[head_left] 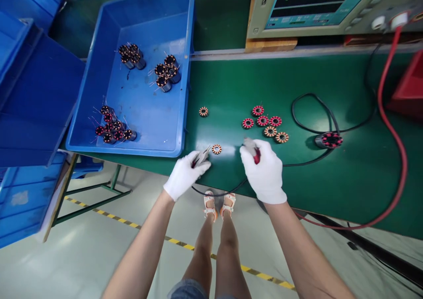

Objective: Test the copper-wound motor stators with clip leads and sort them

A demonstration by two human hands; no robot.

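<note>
White gloves cover both hands over the front of the green table. My left hand (187, 173) is closed around small pliers (202, 156), whose tips point up and to the right beside a copper-wound ring (217, 149). My right hand (265, 172) is closed on a second metal tool with a red handle (257, 156); its tip is blurred. Another copper ring (203, 111) lies farther back. Behind my right hand is a group of several rings, some pink (262, 121) and some copper-coloured (282, 137).
A blue bin (180, 133) at the left holds wound cylinders (163, 83). A larger wound part (328, 140) lies at the right with a black cable (297, 121). A screen device (257, 23) stands behind; a red cable (403, 158) curves down the right side.
</note>
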